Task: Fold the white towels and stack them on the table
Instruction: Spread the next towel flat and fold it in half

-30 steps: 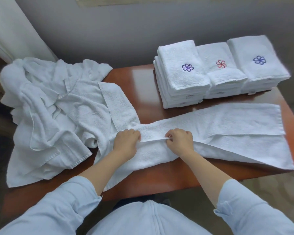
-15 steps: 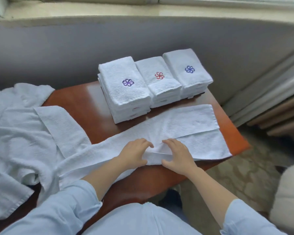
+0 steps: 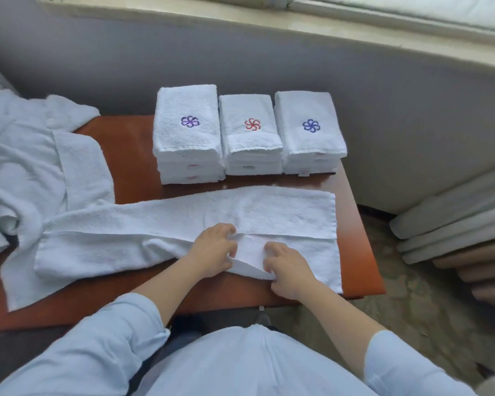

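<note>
Pinching the near flap of the long towel (image 3: 269, 212): left grip (image 3: 213, 251) and right grip (image 3: 290, 274), both clamped.

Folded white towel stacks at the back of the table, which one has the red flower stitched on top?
The middle stack: its flower is red, while the left stack shows purple and the right stack blue.

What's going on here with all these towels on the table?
A person is folding towels at a wooden table. Their left hand and right hand pinch a raised flap at the near edge of a long white towel laid lengthwise across it, already part-folded into a strip. Three stacks of folded towels sit along the back, and a heap of unfolded towels lies at the left.
</note>
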A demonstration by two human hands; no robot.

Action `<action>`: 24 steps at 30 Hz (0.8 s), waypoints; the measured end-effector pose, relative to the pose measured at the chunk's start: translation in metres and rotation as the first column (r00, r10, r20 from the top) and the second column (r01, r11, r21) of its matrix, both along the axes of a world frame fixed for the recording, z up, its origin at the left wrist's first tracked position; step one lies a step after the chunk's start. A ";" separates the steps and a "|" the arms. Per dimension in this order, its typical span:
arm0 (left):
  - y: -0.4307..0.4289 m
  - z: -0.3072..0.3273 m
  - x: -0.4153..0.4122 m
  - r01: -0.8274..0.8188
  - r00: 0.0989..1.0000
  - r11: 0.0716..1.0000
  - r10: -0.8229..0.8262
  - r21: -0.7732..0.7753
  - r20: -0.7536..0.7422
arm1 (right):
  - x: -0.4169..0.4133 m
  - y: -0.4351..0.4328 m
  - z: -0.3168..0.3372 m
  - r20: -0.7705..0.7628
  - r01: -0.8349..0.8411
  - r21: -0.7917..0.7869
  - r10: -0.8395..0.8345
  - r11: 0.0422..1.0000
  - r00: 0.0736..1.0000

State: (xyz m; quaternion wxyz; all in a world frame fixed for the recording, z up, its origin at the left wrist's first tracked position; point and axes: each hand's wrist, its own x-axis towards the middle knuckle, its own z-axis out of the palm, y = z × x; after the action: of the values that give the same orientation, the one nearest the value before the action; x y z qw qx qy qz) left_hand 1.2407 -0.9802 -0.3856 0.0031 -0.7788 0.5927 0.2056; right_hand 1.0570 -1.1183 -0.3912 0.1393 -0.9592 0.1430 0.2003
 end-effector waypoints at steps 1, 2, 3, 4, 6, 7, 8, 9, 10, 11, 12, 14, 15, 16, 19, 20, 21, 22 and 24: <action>-0.001 0.001 -0.004 -0.015 1.000 1.000 0.015 0.020 0.010 | -0.004 -0.005 0.001 -0.018 -0.022 -0.027 0.021 0.999 1.000; -0.001 0.002 -0.008 -0.031 0.999 0.999 0.031 0.043 0.013 | -0.008 -0.010 0.003 -0.030 -0.031 -0.048 0.030 0.998 0.999; -0.002 0.004 -0.011 -0.045 0.999 0.997 0.044 0.068 0.012 | -0.011 -0.016 0.006 -0.037 -0.025 -0.057 0.023 0.998 0.999; -0.002 0.006 -0.013 -0.060 0.998 0.994 0.059 0.091 0.006 | -0.013 -0.022 0.009 -0.041 -0.005 -0.057 0.002 0.998 0.999; -0.005 0.012 -0.018 -0.096 0.995 0.987 0.100 0.132 -0.026 | -0.011 -0.034 0.015 -0.065 0.062 -0.042 -0.065 0.997 0.996; -0.008 0.016 -0.019 -0.118 0.991 0.982 0.126 0.149 -0.043 | -0.008 -0.040 0.019 -0.091 0.097 -0.033 -0.100 0.995 0.991; -0.012 0.020 -0.020 -0.146 0.986 0.977 0.157 0.156 -0.059 | -0.004 -0.046 0.024 -0.121 0.132 -0.021 -0.133 0.991 0.984; -0.015 0.024 -0.020 -0.184 0.978 0.971 0.197 0.153 -0.074 | 0.001 -0.052 0.030 -0.146 0.168 -0.004 -0.167 0.986 0.975; -0.019 0.028 -0.018 -0.231 0.965 0.961 0.246 0.152 -0.093 | 0.007 -0.058 0.036 -0.154 0.202 0.008 -0.199 0.979 0.968; -0.023 0.031 -0.015 -0.282 0.947 0.947 0.301 0.157 -0.114 | 0.013 -0.064 0.041 -0.141 0.231 0.006 -0.228 0.973 0.963; -0.027 0.034 -0.012 -0.323 0.930 0.932 0.344 0.164 -0.128 | 0.020 -0.070 0.046 -0.111 0.251 -0.011 -0.250 0.968 0.962; -0.034 0.040 -0.003 -0.360 0.915 0.921 0.380 0.152 -0.133 | 0.033 -0.080 0.057 -0.032 0.271 -0.064 -0.274 0.960 0.961; -0.037 0.042 0.003 -0.372 0.912 0.918 0.389 0.138 -0.128 | 0.040 -0.085 0.060 0.012 0.281 -0.086 -0.281 0.956 0.960; -0.041 0.043 0.008 -0.386 0.908 0.915 0.399 0.119 -0.123 | 0.045 -0.090 0.062 0.056 0.290 -0.107 -0.286 0.951 0.957; -0.052 0.042 0.025 -0.415 0.901 0.908 0.419 0.059 -0.111 | 0.058 -0.101 0.060 0.137 0.323 -0.189 -0.300 0.928 0.944; -0.056 0.040 0.030 -0.413 0.903 0.910 0.416 0.047 -0.105 | 0.061 -0.104 0.057 0.146 0.337 -0.214 -0.311 0.917 0.939; -0.059 0.037 0.034 -0.405 0.908 0.913 0.407 0.042 -0.099 | 0.063 -0.106 0.054 0.146 0.346 -0.233 -0.320 0.909 0.936; -0.063 0.032 0.038 -0.397 0.912 0.917 0.399 0.043 -0.096 | 0.064 -0.107 0.049 0.138 0.350 -0.248 -0.325 0.903 0.936; -0.070 0.024 0.045 -0.393 0.913 0.918 0.396 0.051 -0.102 | 0.064 -0.111 0.039 0.111 0.339 -0.267 -0.321 0.902 0.941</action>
State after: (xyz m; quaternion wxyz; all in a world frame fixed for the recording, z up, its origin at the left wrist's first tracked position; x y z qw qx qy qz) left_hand 1.2860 -1.0501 -0.3619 -0.0595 -0.8696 0.4197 0.2533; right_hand 1.1211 -1.2290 -0.3523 0.0376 -0.9370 0.3258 0.1202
